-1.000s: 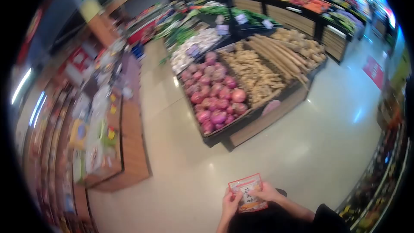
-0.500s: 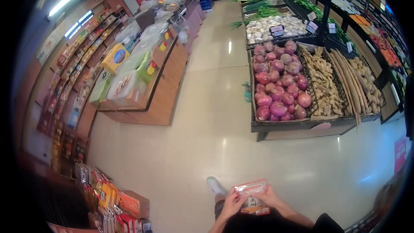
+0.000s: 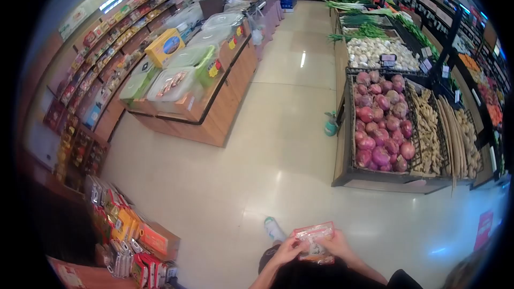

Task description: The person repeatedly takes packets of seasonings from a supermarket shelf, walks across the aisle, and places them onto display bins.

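Observation:
Low in the head view, a clear plastic food packet with a red border (image 3: pixel 316 231) is held in front of my body. My left hand (image 3: pixel 289 250) grips its left side, fingers closed round the edge. On the right side my right hand (image 3: pixel 336 243) pinches the same packet, thumb across its front. The packet's print is too blurred to read, and my hands cover part of its middle. Just left of the packet, a foot in a white shoe (image 3: pixel 274 228) stands on the pale tiled floor (image 3: pixel 214 198).
At right a produce stand bears red onions (image 3: pixel 381 123), ginger (image 3: pixel 428 128), long roots (image 3: pixel 452 134) and garlic (image 3: pixel 383 53). A green bottle (image 3: pixel 330 124) stands beside it. Left is a wooden counter (image 3: pixel 214 123) with plastic bins. Packaged goods (image 3: pixel 128 230) fill a display at lower left.
The view has turned left, so the produce stand sits further right and the counter has shifted rightward too. Both hands still hold the packet at nearly the same spot.

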Demonstrator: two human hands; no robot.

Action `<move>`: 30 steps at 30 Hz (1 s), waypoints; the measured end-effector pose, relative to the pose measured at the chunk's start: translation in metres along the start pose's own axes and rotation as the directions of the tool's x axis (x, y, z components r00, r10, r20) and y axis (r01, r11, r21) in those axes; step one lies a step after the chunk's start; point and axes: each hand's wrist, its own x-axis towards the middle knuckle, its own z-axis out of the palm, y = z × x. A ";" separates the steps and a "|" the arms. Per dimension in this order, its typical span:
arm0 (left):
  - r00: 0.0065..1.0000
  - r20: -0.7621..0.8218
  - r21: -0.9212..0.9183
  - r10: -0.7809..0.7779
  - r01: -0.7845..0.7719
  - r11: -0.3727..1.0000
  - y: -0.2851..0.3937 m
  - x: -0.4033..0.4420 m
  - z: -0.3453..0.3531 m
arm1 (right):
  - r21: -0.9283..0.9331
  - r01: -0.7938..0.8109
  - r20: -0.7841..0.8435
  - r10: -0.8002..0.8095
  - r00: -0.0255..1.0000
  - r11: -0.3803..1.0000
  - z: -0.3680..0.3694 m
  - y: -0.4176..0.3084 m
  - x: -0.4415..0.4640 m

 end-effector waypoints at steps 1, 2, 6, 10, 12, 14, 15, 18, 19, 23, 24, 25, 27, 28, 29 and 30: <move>0.998 -0.049 -0.065 -0.041 0.038 0.997 -0.008 0.002 -0.015 | -0.037 0.016 -0.026 -0.017 1.000 0.999 0.011 -0.005 0.008; 0.992 -0.094 -0.133 -0.087 0.074 0.988 -0.016 0.002 -0.030 | -0.043 -0.018 0.019 0.019 1.000 0.999 0.020 0.001 0.019; 0.952 -0.302 -0.207 -0.050 -0.014 0.978 0.026 -0.004 -0.076 | 0.425 -0.206 0.227 0.117 0.967 0.881 0.066 -0.003 0.063; 0.885 -0.460 -0.205 0.074 -0.187 0.961 0.058 -0.006 -0.134 | 0.096 -0.189 0.257 0.159 0.953 0.977 0.114 -0.014 0.107; 0.873 -0.485 -0.229 0.042 -0.173 0.958 0.063 -0.013 -0.160 | 0.086 -0.093 0.271 0.067 0.960 0.992 0.143 -0.025 0.119; 0.859 -0.512 -0.292 0.018 -0.194 0.936 0.071 -0.018 -0.176 | 0.004 -0.053 0.227 0.051 0.973 0.999 0.162 -0.023 0.137; 0.856 -0.518 -0.306 -0.002 -0.183 0.934 0.073 -0.021 -0.184 | -0.075 -0.017 0.173 0.030 0.984 0.997 0.170 -0.022 0.142; 0.860 -0.510 -0.296 -0.032 -0.141 0.945 0.077 -0.030 -0.200 | -0.047 0.017 0.108 -0.012 0.994 0.999 0.194 -0.019 0.161; 0.857 -0.513 -0.307 -0.050 -0.129 0.943 0.074 -0.030 -0.207 | -0.082 0.030 0.118 -0.020 0.993 0.996 0.202 -0.021 0.168; 0.791 -0.611 -0.114 -0.003 -0.085 0.990 0.074 -0.028 -0.236 | -0.193 -0.115 0.194 0.153 0.969 0.975 0.227 -0.041 0.179; 0.792 -0.609 -0.078 -0.035 -0.016 0.997 0.078 -0.030 -0.243 | -0.241 -0.044 0.256 0.107 0.961 0.969 0.232 -0.041 0.184; 0.787 -0.615 -0.094 -0.052 -0.008 0.996 0.080 -0.031 -0.250 | -0.282 0.033 0.318 0.060 0.946 0.959 0.236 -0.041 0.191; 0.789 -0.613 -0.127 -0.050 -0.036 0.991 0.086 -0.029 -0.266 | -0.273 0.015 0.330 0.079 0.941 0.962 0.242 -0.037 0.213; 0.776 -0.630 -0.181 -0.006 -0.139 0.974 0.090 -0.027 -0.272 | -0.288 -0.007 0.286 0.093 0.954 0.958 0.248 -0.036 0.224; 0.771 -0.637 -0.184 -0.013 -0.136 0.973 0.090 -0.026 -0.279 | -0.300 -0.030 0.243 0.107 0.964 0.953 0.253 -0.036 0.235; 0.787 -0.617 -0.205 -0.017 -0.140 0.969 0.092 -0.025 -0.287 | -0.326 -0.070 0.212 0.146 0.966 0.943 0.261 -0.037 0.247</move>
